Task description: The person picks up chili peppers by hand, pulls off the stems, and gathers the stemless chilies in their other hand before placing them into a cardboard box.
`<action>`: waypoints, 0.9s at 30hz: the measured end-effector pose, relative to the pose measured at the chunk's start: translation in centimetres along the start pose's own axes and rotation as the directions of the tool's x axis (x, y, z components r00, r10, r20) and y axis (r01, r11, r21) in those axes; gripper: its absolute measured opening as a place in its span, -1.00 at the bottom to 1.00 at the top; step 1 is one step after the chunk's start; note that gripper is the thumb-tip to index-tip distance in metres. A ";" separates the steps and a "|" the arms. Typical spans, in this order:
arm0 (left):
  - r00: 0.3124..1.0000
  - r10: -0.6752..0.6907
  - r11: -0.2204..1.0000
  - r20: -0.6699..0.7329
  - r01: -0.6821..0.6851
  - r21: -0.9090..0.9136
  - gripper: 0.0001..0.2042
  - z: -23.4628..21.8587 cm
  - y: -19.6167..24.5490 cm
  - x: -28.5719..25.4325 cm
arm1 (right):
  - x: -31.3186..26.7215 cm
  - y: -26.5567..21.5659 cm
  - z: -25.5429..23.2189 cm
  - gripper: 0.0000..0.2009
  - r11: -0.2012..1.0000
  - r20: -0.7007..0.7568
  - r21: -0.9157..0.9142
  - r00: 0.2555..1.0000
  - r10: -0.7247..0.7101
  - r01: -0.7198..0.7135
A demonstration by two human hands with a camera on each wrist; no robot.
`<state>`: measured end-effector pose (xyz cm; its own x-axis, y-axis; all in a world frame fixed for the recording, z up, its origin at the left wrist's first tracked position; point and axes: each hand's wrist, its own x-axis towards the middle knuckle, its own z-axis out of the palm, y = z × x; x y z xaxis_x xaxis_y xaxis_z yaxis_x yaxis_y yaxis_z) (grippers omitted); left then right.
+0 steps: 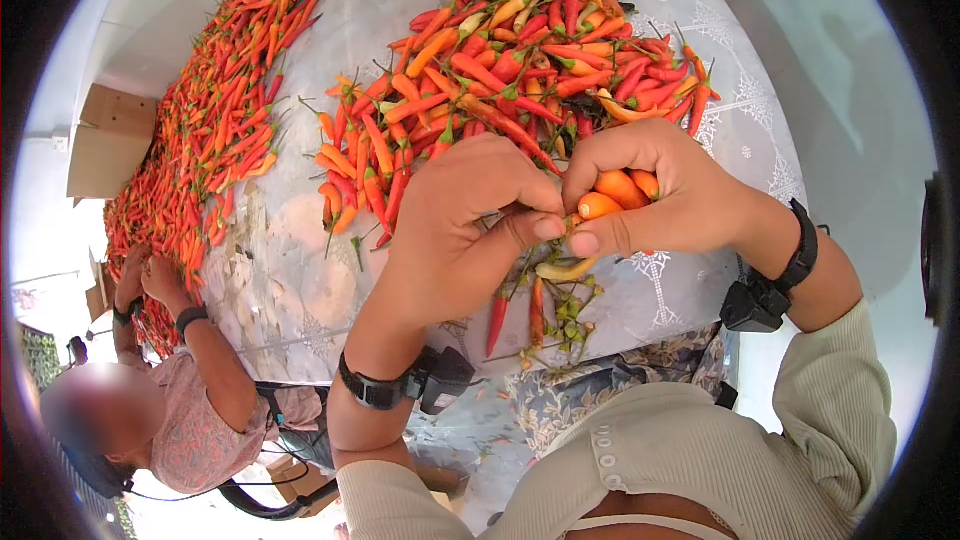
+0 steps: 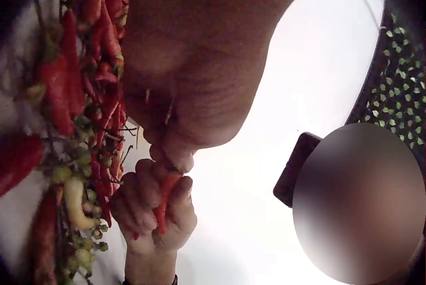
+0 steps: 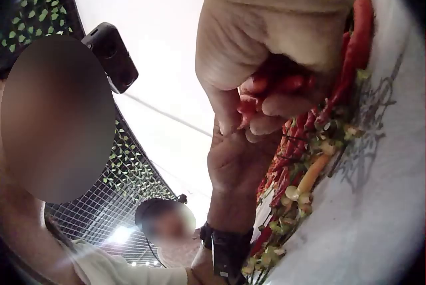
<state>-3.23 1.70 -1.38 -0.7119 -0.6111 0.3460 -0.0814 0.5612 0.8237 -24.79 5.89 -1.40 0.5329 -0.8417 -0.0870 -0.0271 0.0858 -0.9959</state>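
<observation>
My right hand (image 1: pixel 690 180) holds several orange-red chili peppers (image 1: pixel 620 188) in its curled fingers, their rounded ends showing between finger and thumb. Fingertips of my left hand (image 1: pixel 440 225) meet the right thumb and finger, pinching at the end of one chili pepper (image 2: pixel 164 206). The pinched end itself is mostly covered by the fingers. Behind both hands lies a pile of red and orange chili peppers (image 1: pixel 520 70). Below them on the table are green stems (image 1: pixel 570 330), a yellowish chili (image 1: pixel 566 269) and a couple of red ones.
A much larger heap of chilies (image 1: pixel 220 120) spreads along the table's left side, beside a cardboard box (image 1: pixel 112 140). Another person (image 1: pixel 215 430) sits at the left, hands at that heap. The patterned tablecloth (image 1: pixel 300 310) reaches the table's near edge, close to my forearms.
</observation>
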 end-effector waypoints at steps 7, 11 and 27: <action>0.999 0.036 0.993 0.034 -0.032 -0.113 -0.89 0.1 -0.4 0.0 | -0.1 0.7 -0.1 -0.76 0.991 0.068 -0.038 0.990 -0.127 0.130; 0.998 -0.037 0.977 0.043 0.045 -0.210 -0.88 0.3 -0.5 -0.2 | 0.0 0.7 -0.3 -0.78 0.990 0.095 -0.012 0.986 -0.139 0.141; 0.951 0.034 0.934 0.307 0.079 -0.348 -0.88 0.0 -0.1 0.0 | -0.1 0.6 -0.4 -0.83 0.996 0.322 0.069 0.943 -0.084 0.065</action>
<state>-3.25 1.66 -1.51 -0.8942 -0.3903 0.2191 0.1103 0.2823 0.9530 -25.21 5.84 -2.02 0.7771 -0.6293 0.0088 0.0657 0.0672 -0.9956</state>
